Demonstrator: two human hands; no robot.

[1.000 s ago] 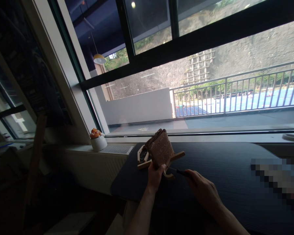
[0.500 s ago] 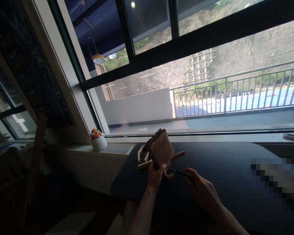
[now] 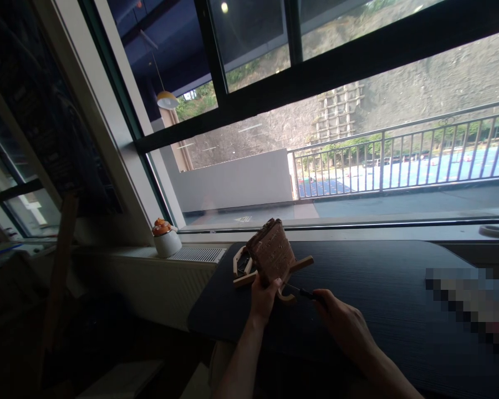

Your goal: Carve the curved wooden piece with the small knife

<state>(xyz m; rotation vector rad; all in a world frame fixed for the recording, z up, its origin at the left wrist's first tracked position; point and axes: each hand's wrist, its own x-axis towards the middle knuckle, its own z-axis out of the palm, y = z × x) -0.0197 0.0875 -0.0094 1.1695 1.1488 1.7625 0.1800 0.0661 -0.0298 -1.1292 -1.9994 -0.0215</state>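
Observation:
A small wooden model (image 3: 271, 259) with a brown panel and pale curved legs stands tilted at the left end of a dark table (image 3: 382, 288). My left hand (image 3: 263, 298) grips its lower edge from below and holds it up. My right hand (image 3: 344, 327) is closed around a thin dark-handled screwdriver (image 3: 303, 292), whose tip reaches the model's lower right leg. A pale wooden ring piece (image 3: 241, 263) lies just behind the model on the left.
A white pot with an orange lid (image 3: 165, 237) sits on the window sill to the left of the table. A light ring-shaped object (image 3: 493, 231) lies on the sill far right. A large window runs along the back.
My right hand shifted very slightly along the screwdriver. The model and my left hand stayed where they were.

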